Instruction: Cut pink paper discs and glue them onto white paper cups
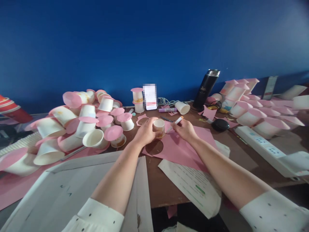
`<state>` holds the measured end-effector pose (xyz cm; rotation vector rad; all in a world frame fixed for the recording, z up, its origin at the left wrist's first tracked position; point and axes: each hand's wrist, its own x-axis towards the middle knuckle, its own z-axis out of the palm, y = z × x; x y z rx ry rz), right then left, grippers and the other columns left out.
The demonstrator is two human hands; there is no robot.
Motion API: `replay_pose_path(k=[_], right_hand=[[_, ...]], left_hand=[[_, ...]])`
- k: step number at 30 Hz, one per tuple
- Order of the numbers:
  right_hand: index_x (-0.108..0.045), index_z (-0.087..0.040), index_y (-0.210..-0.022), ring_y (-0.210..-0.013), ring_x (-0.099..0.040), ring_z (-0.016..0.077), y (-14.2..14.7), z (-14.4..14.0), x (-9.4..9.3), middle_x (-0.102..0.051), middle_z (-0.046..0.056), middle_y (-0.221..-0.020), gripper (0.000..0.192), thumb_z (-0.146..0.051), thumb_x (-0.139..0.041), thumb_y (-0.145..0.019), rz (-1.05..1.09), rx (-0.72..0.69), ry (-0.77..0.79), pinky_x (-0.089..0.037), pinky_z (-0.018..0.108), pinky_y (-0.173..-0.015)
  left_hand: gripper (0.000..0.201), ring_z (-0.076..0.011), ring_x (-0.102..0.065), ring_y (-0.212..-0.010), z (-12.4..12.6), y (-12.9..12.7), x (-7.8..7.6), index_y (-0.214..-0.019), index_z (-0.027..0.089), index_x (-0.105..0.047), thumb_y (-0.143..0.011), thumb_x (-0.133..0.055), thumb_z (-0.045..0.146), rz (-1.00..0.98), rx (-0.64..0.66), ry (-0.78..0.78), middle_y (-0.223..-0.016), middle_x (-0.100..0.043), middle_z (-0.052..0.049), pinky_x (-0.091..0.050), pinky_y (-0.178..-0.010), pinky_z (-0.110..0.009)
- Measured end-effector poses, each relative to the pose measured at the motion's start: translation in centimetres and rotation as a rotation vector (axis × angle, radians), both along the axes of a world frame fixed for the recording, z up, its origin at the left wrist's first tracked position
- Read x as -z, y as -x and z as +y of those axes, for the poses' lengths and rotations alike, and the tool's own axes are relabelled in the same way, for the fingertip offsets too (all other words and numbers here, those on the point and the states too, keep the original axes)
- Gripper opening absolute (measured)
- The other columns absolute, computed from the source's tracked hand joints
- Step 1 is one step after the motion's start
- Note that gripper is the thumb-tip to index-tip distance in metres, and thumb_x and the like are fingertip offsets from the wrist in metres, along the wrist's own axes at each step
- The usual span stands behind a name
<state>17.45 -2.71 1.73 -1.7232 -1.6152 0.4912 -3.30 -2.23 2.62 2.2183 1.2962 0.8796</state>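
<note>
My left hand (147,131) is closed around the side of a paper cup (159,129), which stands on a sheet of pink paper (188,145) with its mouth upward. In my right hand (185,129) is a white pen-like marker (179,120), its tip pointing down and left toward the paper beside the cup. Just in front of the cup, a round hole (154,147) cut in the pink sheet lets the brown table show through. The marker's tip is too small to make out clearly.
Paper cups with pink discs (113,132) are heaped on the left. More pink-topped cups (256,117) fill the right, near a white power strip (260,145). A black thermos (206,88) and a phone (151,98) stand by the blue wall. A purple glue stick (167,110) lies behind my hands.
</note>
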Motion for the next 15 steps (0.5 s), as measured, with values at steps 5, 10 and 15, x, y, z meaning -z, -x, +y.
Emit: replay_pose_path(k=[5, 10, 15], right_hand=[[-0.056, -0.019, -0.058, -0.061, -0.059, 0.0152, 0.1, 0.8, -0.7, -0.064, 0.001, -0.060, 0.027, -0.034, -0.057, -0.080, -0.016, 0.002, 0.102, -0.039, 0.024, -0.058], [-0.060, -0.018, -0.059, -0.059, -0.059, 0.0157, 0.1, 1.9, -1.0, -0.063, 0.003, -0.057, 0.028, -0.037, -0.060, -0.079, -0.017, 0.004, 0.184, -0.040, 0.024, -0.057], [-0.061, -0.017, -0.061, -0.058, -0.059, 0.0163, -0.2, 3.2, 0.0, -0.063, 0.004, -0.059, 0.027, -0.037, -0.060, -0.079, 0.007, 0.021, 0.187, -0.043, 0.025, -0.056]], left_hand=[[0.058, -0.0263, -0.058, -0.114, 0.1, 0.0, 0.2, -0.124, 0.023, -0.052, -0.072, -0.075, 0.031, -0.003, 0.001, 0.004, -0.123, -0.062, -0.008, -0.047, -0.093, -0.040], [0.057, -0.0259, -0.058, -0.114, 0.1, 0.1, 0.1, -0.123, 0.023, -0.052, -0.072, -0.075, 0.031, 0.007, 0.000, -0.008, -0.122, -0.062, -0.008, -0.046, -0.095, -0.039], [0.061, -0.0271, -0.056, -0.116, 0.2, 0.1, 0.2, -0.126, 0.022, -0.050, -0.071, -0.076, 0.031, 0.022, -0.008, -0.010, -0.124, -0.061, -0.009, -0.046, -0.095, -0.040]])
